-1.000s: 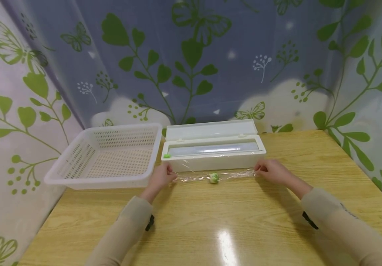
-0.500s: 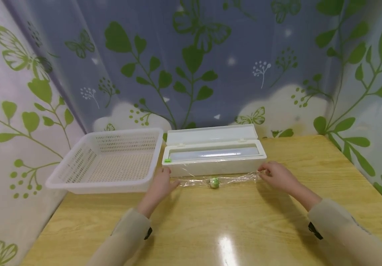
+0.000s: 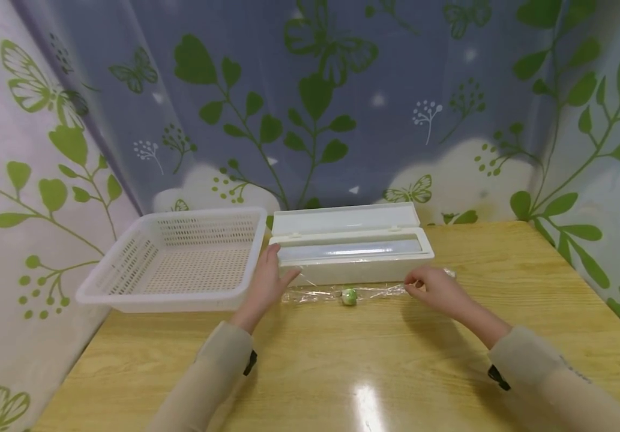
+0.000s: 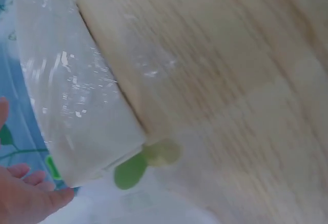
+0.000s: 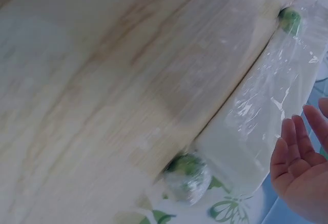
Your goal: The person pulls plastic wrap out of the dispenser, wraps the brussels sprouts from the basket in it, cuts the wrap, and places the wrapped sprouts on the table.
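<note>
Clear film [image 3: 315,294] hung before the white box [image 3: 342,274], probably light, limp and clingy, best pinched by its edges. The left hand [image 3: 266,283] had its grip spread; the right hand's [image 3: 436,289] was unclear.

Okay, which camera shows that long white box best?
The head view: the long white box shows nearly whole, lid raised, film roll inside. Both wrist views show mainly its front face, through clear film.
</note>
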The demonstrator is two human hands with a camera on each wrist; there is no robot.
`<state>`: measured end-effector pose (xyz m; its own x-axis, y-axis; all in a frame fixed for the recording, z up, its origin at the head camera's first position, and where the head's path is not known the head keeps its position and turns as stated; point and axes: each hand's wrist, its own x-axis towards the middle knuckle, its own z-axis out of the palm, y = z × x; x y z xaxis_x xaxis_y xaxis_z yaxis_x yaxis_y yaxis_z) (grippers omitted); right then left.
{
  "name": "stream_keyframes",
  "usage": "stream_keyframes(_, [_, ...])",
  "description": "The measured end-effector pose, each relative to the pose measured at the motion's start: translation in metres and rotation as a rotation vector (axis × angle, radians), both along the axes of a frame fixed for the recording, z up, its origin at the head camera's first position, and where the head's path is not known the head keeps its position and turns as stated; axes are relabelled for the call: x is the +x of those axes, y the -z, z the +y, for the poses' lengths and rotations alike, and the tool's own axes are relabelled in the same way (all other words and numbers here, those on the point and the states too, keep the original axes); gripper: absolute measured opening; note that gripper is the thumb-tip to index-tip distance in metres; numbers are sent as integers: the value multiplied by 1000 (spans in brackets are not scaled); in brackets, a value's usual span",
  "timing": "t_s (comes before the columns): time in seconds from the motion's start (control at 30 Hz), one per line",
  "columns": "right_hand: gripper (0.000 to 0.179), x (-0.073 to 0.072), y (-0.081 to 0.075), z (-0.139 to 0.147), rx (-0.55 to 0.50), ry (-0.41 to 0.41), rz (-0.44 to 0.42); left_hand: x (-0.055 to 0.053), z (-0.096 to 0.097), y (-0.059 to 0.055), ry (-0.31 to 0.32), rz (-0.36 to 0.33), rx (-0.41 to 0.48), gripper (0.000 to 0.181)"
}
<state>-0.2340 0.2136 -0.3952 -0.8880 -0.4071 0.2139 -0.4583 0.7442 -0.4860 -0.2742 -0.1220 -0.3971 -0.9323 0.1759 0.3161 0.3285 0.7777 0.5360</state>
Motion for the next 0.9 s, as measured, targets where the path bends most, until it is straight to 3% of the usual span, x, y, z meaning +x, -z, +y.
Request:
stream_keyframes(0.23, [12,1,4,-19,-9,-57,34,-10,-4,10,-30,-84,81,78])
stream_keyframes(0.4, [12,-2,5,-32,-7,-89,67,-13,-7,15,-26,-120,58,83])
stream_keyframes(0.63, [15,-6,-3,-48,-27,-111,46,-21,-10,18,-28,-136,62,90])
stream_keyframes(0.9, [13,-11,-10,-64,-50,-150,37,-28,-14,23,36,-176,104,88])
